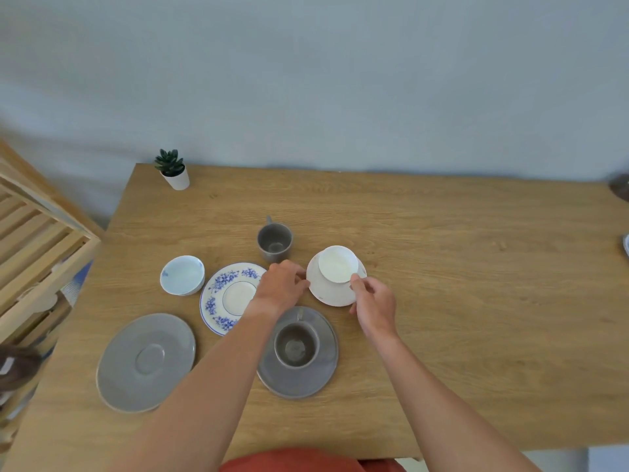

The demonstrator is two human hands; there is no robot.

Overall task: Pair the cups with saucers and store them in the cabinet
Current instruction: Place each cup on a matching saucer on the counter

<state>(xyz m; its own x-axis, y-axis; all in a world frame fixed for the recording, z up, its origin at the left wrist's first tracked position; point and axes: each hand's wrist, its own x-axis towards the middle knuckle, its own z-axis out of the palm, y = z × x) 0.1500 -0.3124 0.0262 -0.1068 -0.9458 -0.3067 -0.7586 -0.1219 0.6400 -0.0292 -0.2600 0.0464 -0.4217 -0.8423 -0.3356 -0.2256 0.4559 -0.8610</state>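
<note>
A white cup (338, 264) sits on a white saucer (325, 291) at the middle of the wooden table (459, 301). My left hand (284, 284) grips the saucer's left edge. My right hand (372, 301) grips its right edge, thumb by the cup's rim. Just in front, a grey cup (296, 345) stands on a grey saucer (328, 366), partly under my left forearm. A blue-flowered saucer (221, 298), a white-and-blue cup (182, 274), a bare grey saucer (146, 362) and a grey mug (275, 240) stand apart to the left and behind.
A slatted wooden cabinet (37, 233) stands off the table's left edge. A small potted plant (173, 170) is at the back left corner. Dark objects poke in at the right edge (621, 187). A wall runs behind the table.
</note>
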